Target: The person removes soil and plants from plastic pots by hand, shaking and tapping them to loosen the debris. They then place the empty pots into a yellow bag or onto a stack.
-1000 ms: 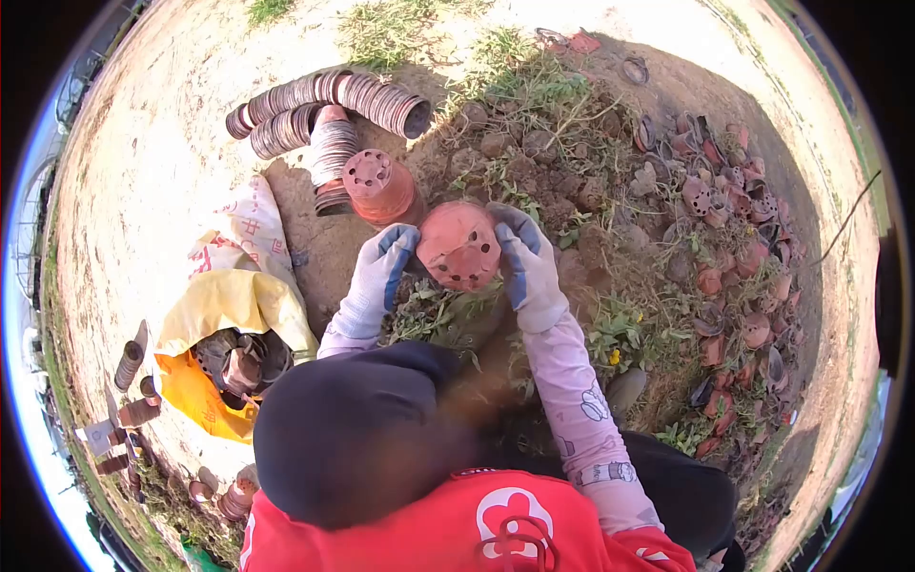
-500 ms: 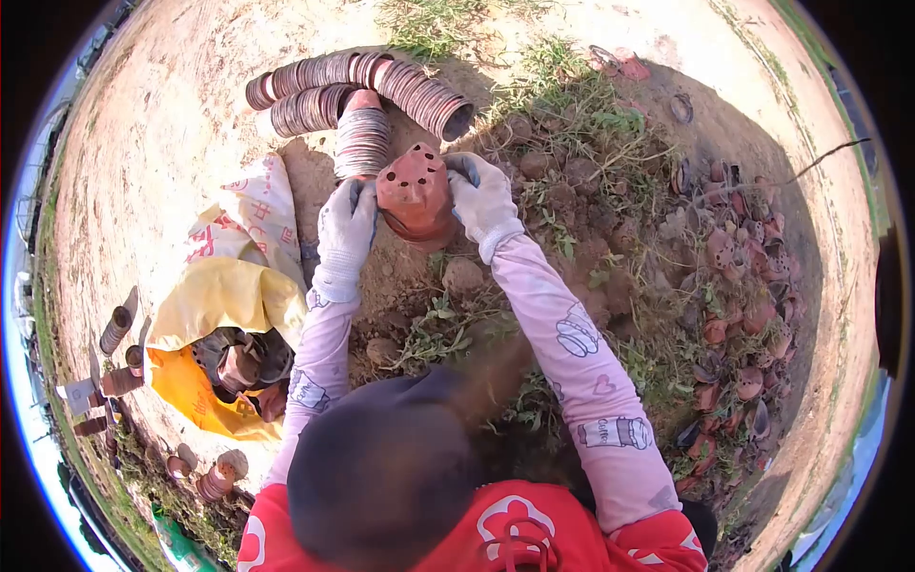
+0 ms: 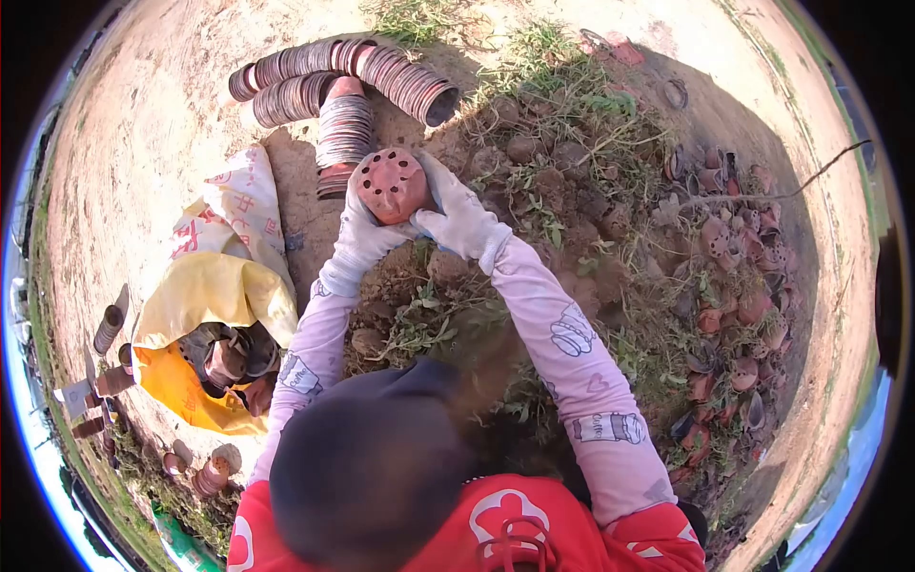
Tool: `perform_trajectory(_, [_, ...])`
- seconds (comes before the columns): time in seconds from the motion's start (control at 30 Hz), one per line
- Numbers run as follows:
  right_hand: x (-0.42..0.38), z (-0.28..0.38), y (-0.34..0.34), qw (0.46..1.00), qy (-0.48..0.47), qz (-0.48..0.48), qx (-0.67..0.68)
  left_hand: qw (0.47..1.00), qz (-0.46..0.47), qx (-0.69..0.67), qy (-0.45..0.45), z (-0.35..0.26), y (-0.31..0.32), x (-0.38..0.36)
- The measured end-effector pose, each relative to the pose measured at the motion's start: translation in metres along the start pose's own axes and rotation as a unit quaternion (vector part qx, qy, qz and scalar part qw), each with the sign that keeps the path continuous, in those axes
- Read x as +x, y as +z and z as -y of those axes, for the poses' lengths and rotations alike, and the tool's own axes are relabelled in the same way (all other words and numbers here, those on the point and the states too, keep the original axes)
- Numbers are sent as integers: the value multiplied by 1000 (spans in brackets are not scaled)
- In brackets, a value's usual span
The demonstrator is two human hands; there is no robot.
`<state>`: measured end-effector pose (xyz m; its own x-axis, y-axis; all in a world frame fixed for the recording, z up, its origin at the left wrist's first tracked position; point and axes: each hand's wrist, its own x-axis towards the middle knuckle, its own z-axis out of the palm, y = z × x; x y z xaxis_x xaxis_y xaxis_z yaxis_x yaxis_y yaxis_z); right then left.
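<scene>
A reddish-brown plastic nursery pot [image 3: 393, 186] is held between both gloved hands, its base with a ring of drain holes facing up. My left hand [image 3: 362, 240], in a white glove, cups it from the left and below. From the right, my right hand [image 3: 459, 217], gloved too, wraps its side with the thumb at the lower edge. Just beyond the pot lies a stack of nested pots [image 3: 345, 133], its near end close to my left fingers. Two longer curved rows of nested pots, one far row [image 3: 405, 84] and one shorter row [image 3: 294, 99], lie behind it.
Left of my arms is a white printed sack [image 3: 227, 205] beside an open yellow sack [image 3: 214, 297] holding dark pots. Clumps of soil [image 3: 526, 149] and pulled weeds cover the ground at right. Farther right are scattered broken pots [image 3: 739, 286] and a thin stick [image 3: 810, 181].
The pot has turned so its holed base faces up more fully, and it has shifted slightly left. Both hands have closed further around it, coming together below its near edge.
</scene>
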<state>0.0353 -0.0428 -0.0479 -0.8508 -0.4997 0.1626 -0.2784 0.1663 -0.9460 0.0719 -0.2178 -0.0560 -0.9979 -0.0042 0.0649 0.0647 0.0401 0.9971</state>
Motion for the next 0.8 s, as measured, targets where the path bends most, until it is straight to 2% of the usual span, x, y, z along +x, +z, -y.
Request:
perform_trajectory(0.03, [-3,-9,5,1000,17,-10,-4,998,5,63,-2,4,-3,1])
perform_trajectory(0.1, [-6,-8,10,994,25,-17,-105,990,-1,142,17,27,-13,0])
perform_trajectory(0.17, [-4,-4,19,984,61,-3,-166,997,53,57,-29,43,-23,7])
perform_trajectory(0.2, [-1,-2,20,987,59,2,-151,996,69,58,-22,35,-23,10])
perform_trajectory(0.23, [-2,2,16,989,69,2,-128,996,64,-31,-49,35,-21,8])
perform_trajectory(0.27, [-6,8,2,984,98,24,-149,998,52,-22,-2,51,-24,8])
perform_trajectory(0.3, [-9,19,-9,977,126,48,-165,997,25,59,33,30,-12,1])
perform_trajectory(0.37, [-38,53,-55,938,120,34,-324,997,-29,46,52,27,-6,-4])
perform_trajectory(0.43, [-75,67,-117,901,68,-16,-429,992,-109,30,51,32,0,-22])
perform_trajectory(0.47, [-98,66,-146,888,76,-44,-451,990,-121,-69,22,22,5,-35])
perform_trajectory(0.5, [-122,71,-170,870,145,-37,-469,989,-124,-73,18,25,5,-49])
perform_trajectory(0.53, [-147,72,-190,850,222,-2,-477,984,-170,-46,-20,28,3,-60])
perform_trajectory(0.57, [-173,69,-206,824,296,30,-482,975,-213,-20,-54,32,3,-71])
perform_trajectory(0.63, [-229,40,-221,830,432,29,-352,976,-201,-24,-87,46,9,-93])
perform_trajectory(0.7, [-267,6,-219,798,586,-23,-138,980,-155,34,-121,47,20,-112])
perform_trajectory(0.8, [-290,-31,-196,847,488,-177,-115,983,-115,7,-143,59,34,-130])
